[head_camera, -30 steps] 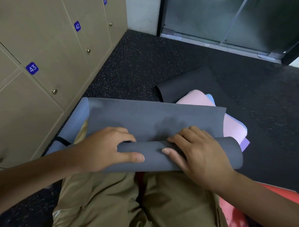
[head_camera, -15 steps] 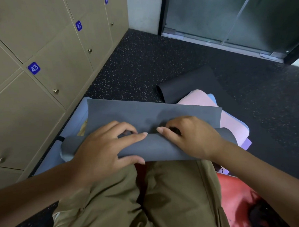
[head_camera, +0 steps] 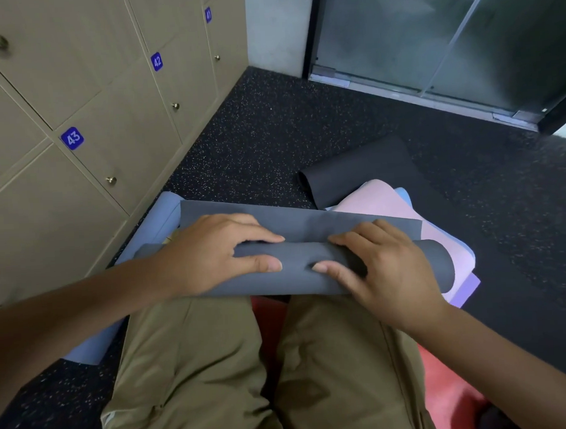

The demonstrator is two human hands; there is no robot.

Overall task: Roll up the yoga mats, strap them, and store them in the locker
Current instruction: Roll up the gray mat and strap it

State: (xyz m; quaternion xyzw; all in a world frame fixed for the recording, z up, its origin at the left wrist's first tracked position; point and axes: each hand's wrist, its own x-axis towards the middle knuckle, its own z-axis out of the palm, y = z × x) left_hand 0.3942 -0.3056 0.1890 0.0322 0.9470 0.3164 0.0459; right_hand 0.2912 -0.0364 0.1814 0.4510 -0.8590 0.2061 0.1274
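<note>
Head view shows the grey yoga mat [head_camera: 297,272] at the centre of the frame, lying on other mats just beyond the person's knees. Left hand [head_camera: 212,256] and right hand [head_camera: 378,265] curl their fingers over the roll, I think to keep it tight. Its long axis runs left to right; the flat part extends toward the lockers [head_camera: 75,103] at upper left.

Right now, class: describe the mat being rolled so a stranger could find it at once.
Start at the beige lockers on the left, then drop to the pile of mats on the floor. The grey mat lies on top, across the knees, gripped by both hands; unlike its pastel neighbours, it is dark and half rolled.
</note>
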